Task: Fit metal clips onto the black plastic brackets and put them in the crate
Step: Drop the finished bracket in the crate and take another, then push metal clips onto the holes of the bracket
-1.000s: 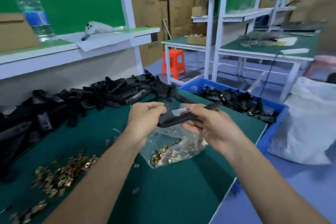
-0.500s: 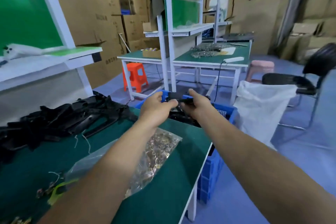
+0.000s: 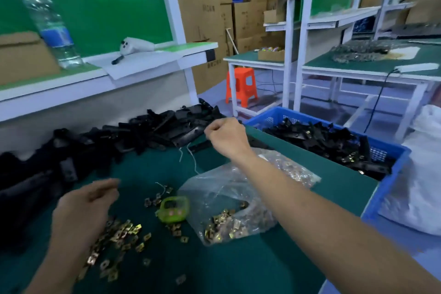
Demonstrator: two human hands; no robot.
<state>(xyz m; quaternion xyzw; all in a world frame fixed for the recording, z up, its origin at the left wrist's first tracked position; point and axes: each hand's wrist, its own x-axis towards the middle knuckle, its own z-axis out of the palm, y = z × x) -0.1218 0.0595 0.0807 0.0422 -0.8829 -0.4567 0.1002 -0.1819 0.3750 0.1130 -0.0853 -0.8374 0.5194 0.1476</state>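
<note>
Beneath the left hand (image 3: 81, 207) | metal clips (image 3: 124, 234) lie loose on the table (image 3: 238, 270); fingers relaxed, nothing held | right hand (image 3: 224, 136) curled, nothing seen in it, just beside the black plastic brackets (image 3: 143, 133); crate (image 3: 260, 118) to its right | step judged: parts pick-up | next: one clip and one bracket are to be gripped.

A factory assembly hall: green-topped workbenches (image 3: 372, 67) with white frames stand in rows, stacked cardboard cartons (image 3: 212, 7) fill the far wall, and a blue crate (image 3: 391, 157) holds parts at right.
</note>
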